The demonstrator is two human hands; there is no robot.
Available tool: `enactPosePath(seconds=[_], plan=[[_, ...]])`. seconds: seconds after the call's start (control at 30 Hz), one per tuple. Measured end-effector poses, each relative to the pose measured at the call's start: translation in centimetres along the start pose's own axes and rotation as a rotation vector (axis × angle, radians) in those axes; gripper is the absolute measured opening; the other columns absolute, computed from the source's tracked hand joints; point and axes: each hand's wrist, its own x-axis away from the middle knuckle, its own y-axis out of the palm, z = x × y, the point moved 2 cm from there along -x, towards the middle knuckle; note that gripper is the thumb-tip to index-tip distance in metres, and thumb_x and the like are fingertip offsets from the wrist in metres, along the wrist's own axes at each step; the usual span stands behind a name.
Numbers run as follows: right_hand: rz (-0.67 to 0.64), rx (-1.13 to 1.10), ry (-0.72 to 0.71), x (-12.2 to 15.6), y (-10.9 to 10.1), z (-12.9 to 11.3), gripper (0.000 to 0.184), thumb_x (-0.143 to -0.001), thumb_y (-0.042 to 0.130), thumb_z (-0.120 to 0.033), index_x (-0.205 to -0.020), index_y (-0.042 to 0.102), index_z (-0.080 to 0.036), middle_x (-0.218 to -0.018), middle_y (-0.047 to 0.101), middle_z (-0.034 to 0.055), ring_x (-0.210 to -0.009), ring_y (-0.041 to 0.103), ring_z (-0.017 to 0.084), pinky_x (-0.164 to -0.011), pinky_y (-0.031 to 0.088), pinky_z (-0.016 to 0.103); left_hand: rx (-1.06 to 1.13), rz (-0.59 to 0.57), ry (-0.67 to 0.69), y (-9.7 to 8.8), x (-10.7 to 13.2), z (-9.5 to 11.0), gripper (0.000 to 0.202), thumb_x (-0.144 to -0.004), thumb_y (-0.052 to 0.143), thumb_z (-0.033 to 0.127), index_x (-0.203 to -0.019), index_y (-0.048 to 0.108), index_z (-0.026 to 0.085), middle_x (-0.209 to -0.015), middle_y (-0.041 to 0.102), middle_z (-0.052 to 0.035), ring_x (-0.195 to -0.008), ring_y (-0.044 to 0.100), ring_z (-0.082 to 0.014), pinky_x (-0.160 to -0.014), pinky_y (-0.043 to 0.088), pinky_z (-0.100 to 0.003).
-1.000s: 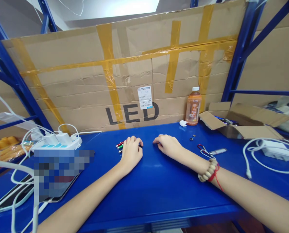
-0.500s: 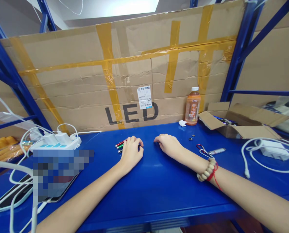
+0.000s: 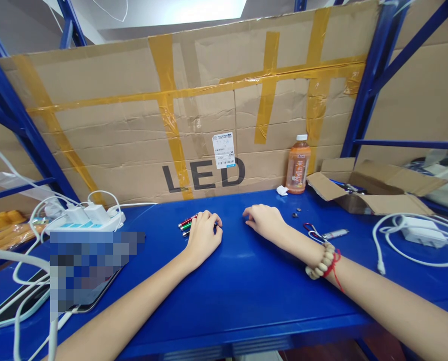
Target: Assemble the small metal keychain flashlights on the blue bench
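Note:
My left hand rests on the blue shelf with its fingers bent down and its thumb curled in. From under its left side stick the ends of slim metal tubes, a red one, a green one and a dark one. Their other ends are hidden by the fingers. A small dark bit shows between thumb and forefinger, too unclear to name. To the right, my right hand hovers over or rests on the shelf, fingers loosely bent and a little apart, holding nothing that I can see. A beaded bracelet circles that wrist.
Right of my right hand lie small dark pieces and a silver stick with a cord. Behind stand an orange drink bottle and an open cardboard box. A white charger lies far right; a power strip with cables is left.
My right hand has shifted slightly to the right and up, with its fingers a little more apart. My left hand stays in place over the tubes.

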Motion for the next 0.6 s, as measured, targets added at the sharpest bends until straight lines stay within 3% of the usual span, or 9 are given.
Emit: enactPosePath(seconds=[0.23, 0.47, 0.6], plan=[[-0.015, 0.040, 0.059, 0.0, -0.3, 0.5, 0.023, -0.080, 0.057, -0.027, -0.101, 0.064, -0.021, -0.096, 0.067, 0.0073, -0.091, 0.061, 0.023, -0.067, 0.042, 0.028, -0.001, -0.007, -0.004, -0.1, 0.0, 0.1, 0.015, -0.077, 0.043, 0.013, -0.077, 0.056, 0.020, -0.089, 0.057, -0.0042, -0.091, 0.048, -0.0216, -0.081, 0.037, -0.037], [-0.105, 0.058, 0.152, -0.2, -1.5, 1.8, 0.026, -0.078, 0.055, -0.013, -0.101, 0.065, -0.021, -0.100, 0.067, 0.0070, -0.095, 0.061, 0.022, -0.070, 0.043, 0.027, 0.003, -0.013, 0.001, -0.1, -0.1, 0.0, 0.016, -0.077, 0.042, 0.013, -0.077, 0.056, 0.020, -0.089, 0.057, -0.0048, -0.091, 0.048, -0.0221, -0.082, 0.037, -0.037], [-0.114, 0.133, 0.323, -0.2, -3.4, 4.0, 0.024, -0.079, 0.056, -0.024, -0.101, 0.065, -0.018, -0.107, 0.064, 0.0118, -0.098, 0.060, 0.024, -0.073, 0.045, 0.030, 0.014, -0.011, 0.002, 0.0, -0.1, -0.1, 0.015, -0.076, 0.042, 0.013, -0.077, 0.056, 0.020, -0.087, 0.056, -0.0047, -0.090, 0.048, -0.0220, -0.082, 0.037, -0.037]])
